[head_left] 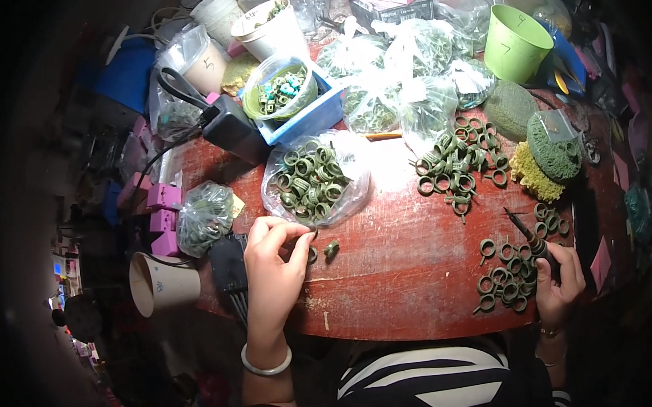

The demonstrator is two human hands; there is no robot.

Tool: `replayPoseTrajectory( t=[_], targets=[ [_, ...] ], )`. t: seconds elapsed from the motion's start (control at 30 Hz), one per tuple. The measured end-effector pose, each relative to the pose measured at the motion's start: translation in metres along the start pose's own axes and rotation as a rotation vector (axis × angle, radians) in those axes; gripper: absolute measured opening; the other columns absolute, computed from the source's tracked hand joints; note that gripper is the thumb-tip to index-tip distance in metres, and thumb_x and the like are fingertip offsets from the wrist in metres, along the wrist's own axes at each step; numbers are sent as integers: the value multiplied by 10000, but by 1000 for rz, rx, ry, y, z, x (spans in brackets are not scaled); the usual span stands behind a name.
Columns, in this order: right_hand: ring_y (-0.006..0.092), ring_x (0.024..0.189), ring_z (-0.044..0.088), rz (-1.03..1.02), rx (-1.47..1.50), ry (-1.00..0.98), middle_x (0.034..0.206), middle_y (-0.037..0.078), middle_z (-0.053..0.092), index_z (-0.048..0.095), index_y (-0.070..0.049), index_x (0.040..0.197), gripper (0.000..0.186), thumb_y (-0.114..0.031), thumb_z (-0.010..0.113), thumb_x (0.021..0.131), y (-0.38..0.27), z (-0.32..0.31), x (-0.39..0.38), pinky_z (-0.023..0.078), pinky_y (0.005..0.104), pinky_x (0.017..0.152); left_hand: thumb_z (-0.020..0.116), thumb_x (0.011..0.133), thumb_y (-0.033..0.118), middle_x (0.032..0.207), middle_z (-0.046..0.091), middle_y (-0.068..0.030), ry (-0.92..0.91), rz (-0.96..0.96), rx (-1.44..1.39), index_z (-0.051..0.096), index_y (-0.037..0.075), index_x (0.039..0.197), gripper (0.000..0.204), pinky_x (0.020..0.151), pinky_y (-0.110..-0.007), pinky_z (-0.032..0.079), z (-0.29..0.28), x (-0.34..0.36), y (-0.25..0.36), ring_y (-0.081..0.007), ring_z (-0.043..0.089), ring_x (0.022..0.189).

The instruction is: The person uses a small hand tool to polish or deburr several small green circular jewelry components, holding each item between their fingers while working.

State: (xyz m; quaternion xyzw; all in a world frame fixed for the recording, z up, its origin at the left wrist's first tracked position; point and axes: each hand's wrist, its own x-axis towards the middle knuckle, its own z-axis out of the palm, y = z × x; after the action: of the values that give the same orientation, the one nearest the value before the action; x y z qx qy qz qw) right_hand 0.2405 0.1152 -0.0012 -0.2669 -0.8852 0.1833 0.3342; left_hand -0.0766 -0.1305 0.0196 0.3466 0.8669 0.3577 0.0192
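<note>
My left hand (274,258) is closed in a pinch beside the front of an open clear plastic bag (360,180) of green rings (310,179). A small dark bit shows at its fingertips, too little to name. Just right of the fingers, a loose green ring (332,249) lies on the red table (388,288). At the right, my right hand (561,284) grips a slim pointed tool (522,228) with a dark handle, its tip aimed up and left. A cluster of green rings (509,275) lies beside that hand, and a larger group (459,161) lies farther back.
Along the back stand a blue basket (322,113), white buckets (271,31), filled clear bags (421,50) and a green bucket (515,46). Green and yellow sponges (553,150) sit at the right. A black power adapter (232,127), pink blocks (165,219) and a tipped paper cup (166,283) are left.
</note>
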Motion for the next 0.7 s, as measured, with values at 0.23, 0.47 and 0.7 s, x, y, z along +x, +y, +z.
replayPoseTrajectory(
  t=[0.23, 0.47, 0.7],
  targets=[
    [246, 710, 633, -4, 13, 15, 878, 142, 633, 649, 42, 1077, 234, -146, 706, 950, 1, 1, 0, 502, 320, 611, 774, 825, -19, 939, 629, -47, 13, 12, 68, 707, -13, 885, 90, 626, -230, 484, 7, 2, -13, -95, 611, 711],
    [235, 699, 629, -13, 23, 44, 856, 137, 632, 652, 42, 1070, 257, -189, 695, 964, 2, 0, 0, 497, 314, 608, 630, 960, -24, 1171, 642, -155, 3, -245, -998, 628, -25, 1048, 88, 866, -286, 556, -21, 11, 16, -183, 669, 958],
    [232, 730, 631, 6, 37, 29, 889, 130, 637, 652, 39, 1077, 250, -194, 665, 986, 0, 0, -1, 495, 313, 630, 631, 1009, 191, 1240, 568, -202, -225, -373, -1790, 494, -29, 1302, 391, 901, -326, 527, -26, 9, 12, -237, 585, 1059]
  ],
)
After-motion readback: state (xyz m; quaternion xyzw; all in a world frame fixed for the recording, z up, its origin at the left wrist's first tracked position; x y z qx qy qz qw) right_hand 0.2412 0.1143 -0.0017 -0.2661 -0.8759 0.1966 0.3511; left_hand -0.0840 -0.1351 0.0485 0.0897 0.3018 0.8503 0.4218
